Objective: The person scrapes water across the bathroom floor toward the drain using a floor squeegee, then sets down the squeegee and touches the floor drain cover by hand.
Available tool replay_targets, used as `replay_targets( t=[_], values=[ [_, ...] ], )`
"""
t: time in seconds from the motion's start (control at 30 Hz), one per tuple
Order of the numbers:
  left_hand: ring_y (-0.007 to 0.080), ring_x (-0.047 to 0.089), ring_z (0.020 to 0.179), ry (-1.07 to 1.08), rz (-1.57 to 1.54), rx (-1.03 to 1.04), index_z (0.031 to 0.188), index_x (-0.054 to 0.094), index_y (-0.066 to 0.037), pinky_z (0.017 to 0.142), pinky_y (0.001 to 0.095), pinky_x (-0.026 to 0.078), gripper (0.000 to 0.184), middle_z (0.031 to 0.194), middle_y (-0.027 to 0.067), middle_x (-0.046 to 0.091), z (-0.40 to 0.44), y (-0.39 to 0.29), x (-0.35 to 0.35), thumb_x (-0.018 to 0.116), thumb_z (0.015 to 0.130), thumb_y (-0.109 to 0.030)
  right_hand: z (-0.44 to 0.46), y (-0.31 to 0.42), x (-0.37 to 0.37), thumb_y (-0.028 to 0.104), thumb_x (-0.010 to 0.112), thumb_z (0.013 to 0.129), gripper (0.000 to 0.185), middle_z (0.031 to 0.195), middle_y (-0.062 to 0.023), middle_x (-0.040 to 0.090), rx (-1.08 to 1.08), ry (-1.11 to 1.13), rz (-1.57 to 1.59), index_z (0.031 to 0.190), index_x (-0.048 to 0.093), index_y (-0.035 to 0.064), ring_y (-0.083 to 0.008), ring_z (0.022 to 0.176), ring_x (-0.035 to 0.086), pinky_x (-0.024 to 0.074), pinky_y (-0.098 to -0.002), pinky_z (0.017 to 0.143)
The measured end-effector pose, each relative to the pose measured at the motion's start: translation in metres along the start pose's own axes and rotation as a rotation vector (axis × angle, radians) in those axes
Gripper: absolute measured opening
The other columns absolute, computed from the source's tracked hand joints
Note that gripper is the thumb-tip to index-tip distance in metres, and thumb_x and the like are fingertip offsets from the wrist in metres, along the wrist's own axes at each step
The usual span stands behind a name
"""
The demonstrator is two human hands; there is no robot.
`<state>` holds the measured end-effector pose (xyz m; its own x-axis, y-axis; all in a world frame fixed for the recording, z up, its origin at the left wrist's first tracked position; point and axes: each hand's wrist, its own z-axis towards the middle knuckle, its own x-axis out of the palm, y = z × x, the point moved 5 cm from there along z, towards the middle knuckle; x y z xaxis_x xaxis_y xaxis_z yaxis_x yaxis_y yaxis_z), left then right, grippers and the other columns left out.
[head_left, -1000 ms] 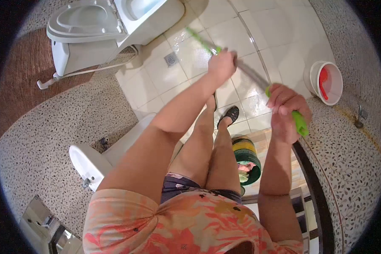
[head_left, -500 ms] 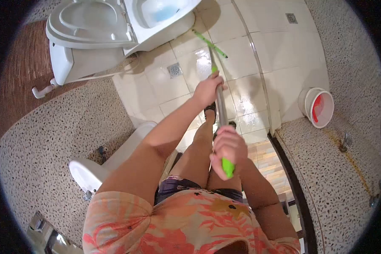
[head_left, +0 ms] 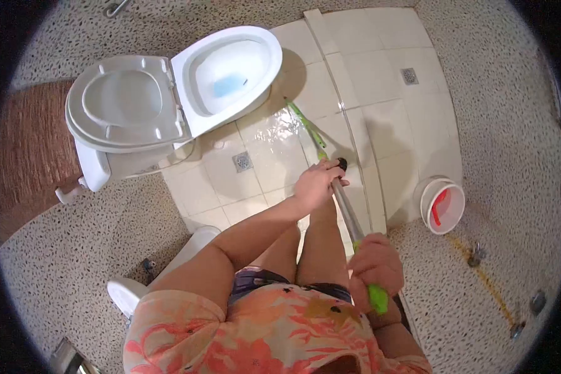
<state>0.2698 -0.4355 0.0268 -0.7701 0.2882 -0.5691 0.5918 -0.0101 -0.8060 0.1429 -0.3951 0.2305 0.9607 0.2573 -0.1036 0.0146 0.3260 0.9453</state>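
A floor squeegee with a silver shaft [head_left: 348,210] slants across the view from my body toward the tiles. My left hand [head_left: 318,186] is closed around the lower part of the shaft. Higher up, my right hand [head_left: 375,268] wraps the handle end, whose green tip [head_left: 378,300] sticks out below the fist. The green squeegee head [head_left: 305,123] lies against the wet, shiny floor tiles [head_left: 274,134], just right of the toilet bowl [head_left: 237,78]. Blue-tinted water shows inside the bowl.
The toilet lid [head_left: 128,100] is raised. A floor drain [head_left: 242,162] lies left of the squeegee, and another drain [head_left: 409,76] beyond a raised tile curb [head_left: 349,103]. A white bucket [head_left: 444,209] holding something red stands at right. A white sink [head_left: 126,294] is at lower left.
The view has tilted, bringing the whole toilet bowl in. Both hands and the squeegee have moved down and to the right in view; the head sits at a steeper angle. Both grips stay closed.
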Motion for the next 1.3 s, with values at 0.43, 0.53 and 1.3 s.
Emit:
replay_targets(
  t=[0.43, 0.53, 1.3],
  values=[
    [0.0323, 0.056, 0.093, -0.278, 0.168, -0.048, 0.082, 0.056, -0.006, 0.079, 0.043, 0.044, 0.018, 0.081, 0.0091, 0.062, 0.278, -0.014, -0.164, 0.065, 0.068, -0.009, 0.286, -0.063, -0.056, 0.023, 0.05, 0.084, 0.019, 0.064, -0.0092, 0.048, -0.089, -0.385, 0.173, 0.077, 0.042, 0.0078, -0.0244, 0.065, 0.047, 0.0388, -0.0502, 0.084],
    [0.0339, 0.057, 0.083, -0.485, 0.194, 0.012, 0.086, 0.055, -0.004, 0.075, 0.0447, 0.044, 0.022, 0.085, 0.0135, 0.062, 0.31, 0.064, -0.225, 0.065, 0.066, -0.007, 0.352, -0.124, -0.018, 0.017, 0.051, 0.082, 0.015, 0.068, -0.0112, 0.053, -0.05, -0.246, 0.222, 0.076, 0.045, 0.0046, -0.0255, 0.069, 0.053, 0.0418, -0.0496, 0.083],
    [0.0261, 0.063, 0.085, -0.306, 0.18, -0.517, 0.09, 0.069, -0.018, 0.074, 0.0347, 0.048, 0.02, 0.094, 0.0035, 0.066, 0.386, 0.291, -0.311, 0.059, 0.073, -0.015, 0.583, -0.285, 0.116, 0.021, 0.061, 0.072, 0.022, 0.064, -0.0077, 0.053, 0.195, 0.508, 0.195, 0.066, 0.052, 0.0018, -0.0212, 0.055, 0.049, 0.0419, -0.0315, 0.056]
  ],
)
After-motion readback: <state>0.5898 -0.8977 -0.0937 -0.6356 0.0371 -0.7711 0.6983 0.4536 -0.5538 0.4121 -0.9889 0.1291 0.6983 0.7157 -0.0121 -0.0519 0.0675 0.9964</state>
